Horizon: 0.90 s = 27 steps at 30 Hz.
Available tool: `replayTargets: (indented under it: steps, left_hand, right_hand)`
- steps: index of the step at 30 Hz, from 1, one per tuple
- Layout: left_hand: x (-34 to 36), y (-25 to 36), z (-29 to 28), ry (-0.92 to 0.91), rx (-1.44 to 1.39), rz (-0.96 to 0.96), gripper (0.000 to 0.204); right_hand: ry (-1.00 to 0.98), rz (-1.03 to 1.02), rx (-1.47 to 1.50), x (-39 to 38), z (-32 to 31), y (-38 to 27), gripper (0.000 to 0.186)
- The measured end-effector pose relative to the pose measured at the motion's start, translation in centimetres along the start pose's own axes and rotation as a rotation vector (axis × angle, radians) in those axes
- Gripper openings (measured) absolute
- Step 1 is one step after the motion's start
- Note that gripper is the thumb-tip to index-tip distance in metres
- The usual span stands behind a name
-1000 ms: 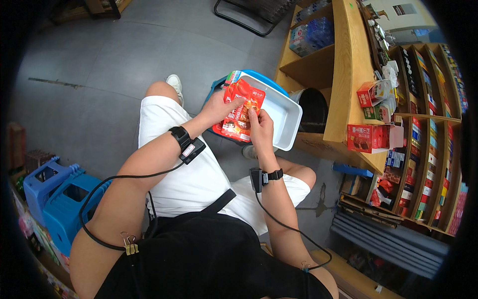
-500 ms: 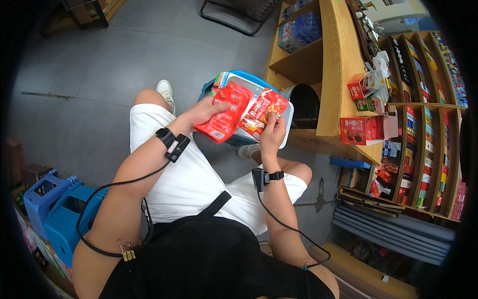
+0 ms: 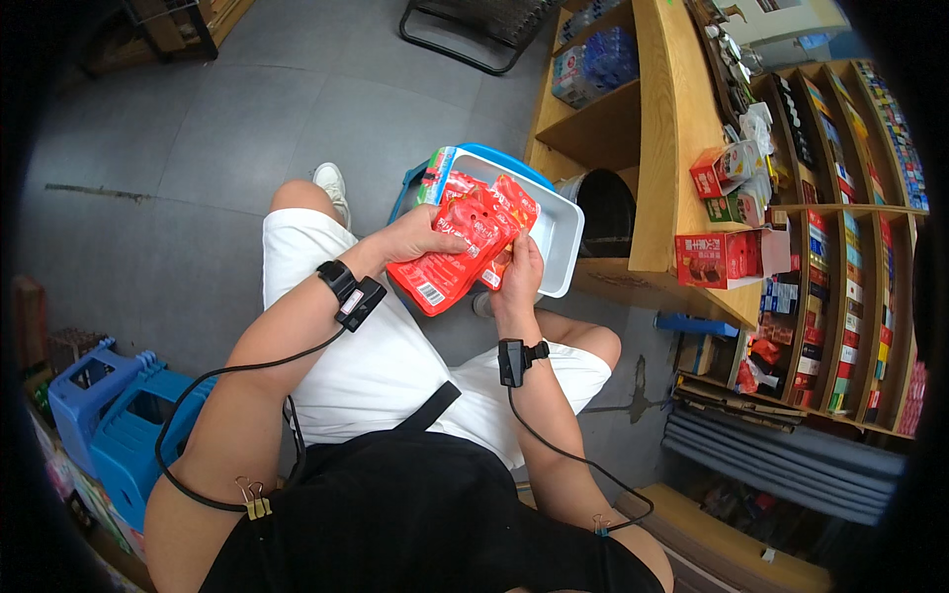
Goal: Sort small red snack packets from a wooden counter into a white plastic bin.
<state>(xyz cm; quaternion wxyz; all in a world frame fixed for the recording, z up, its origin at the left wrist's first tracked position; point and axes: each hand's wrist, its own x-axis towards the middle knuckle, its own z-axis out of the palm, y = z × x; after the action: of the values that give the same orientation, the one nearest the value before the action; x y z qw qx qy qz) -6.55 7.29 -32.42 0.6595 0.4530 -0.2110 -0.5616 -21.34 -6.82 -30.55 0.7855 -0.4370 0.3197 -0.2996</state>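
Red snack pouches (image 3: pixel 430 277) are gripped by my left hand (image 3: pixel 415 237), its thumb across the front of the nearer one. My right hand (image 3: pixel 519 267) pinches another red pouch (image 3: pixel 514 198) at its lower edge, just behind and right of the first, so they overlap. Under both hands is a white rectangular tray (image 3: pixel 561 242) on a blue plastic base (image 3: pixel 415 173). More red packaging and a green-blue package (image 3: pixel 435 176) lie at the tray's left end, partly hidden by the pouches.
A wooden counter (image 3: pixel 657 148) at right carries red boxes (image 3: pixel 717 259), with bottled water (image 3: pixel 608 54) and a dark bucket (image 3: pixel 603 212) below. Shelves of small packs (image 3: pixel 850 306) stand beyond. Blue plastic stools (image 3: pixel 129 445) are at left; a folding chair frame (image 3: pixel 450 54) is ahead.
Since half a second ago both hands have come closer together, the right moving left and down, so the pouches overlap again. The left-held pouch has shifted down and turned, showing more printed face.
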Motion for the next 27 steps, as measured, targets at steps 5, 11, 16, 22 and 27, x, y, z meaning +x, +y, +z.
replayTargets:
  steps: [5, 11, 16, 22, 27]
  left_hand:
    - [-0.1, 0.3, 0.2, -0.009, 0.004, -0.044, 0.042]
    - [-0.3, 0.9, 0.7, -0.022, 0.132, -0.124, 0.045]
    - [-0.3, 0.6, 0.5, -0.046, 0.073, -0.070, 0.046]
    - [0.1, -0.3, 0.0, 0.011, 0.124, -0.046, 0.046]
    - [0.0, 0.5, 0.3, 0.067, 0.075, 0.010, 0.043]
  right_hand:
    - [-0.030, -0.025, -0.004, 0.5, -1.5, 0.5, 0.023]
    - [0.007, -0.034, -0.038, 1.7, -3.3, -0.3, 0.016]
    - [0.089, 0.093, 0.078, 0.8, -2.0, -0.7, 0.017]
    - [0.020, 0.025, -0.014, 1.3, -3.8, 0.3, 0.011]
    - [0.034, 0.091, -0.088, 1.8, -3.8, 0.1, 0.008]
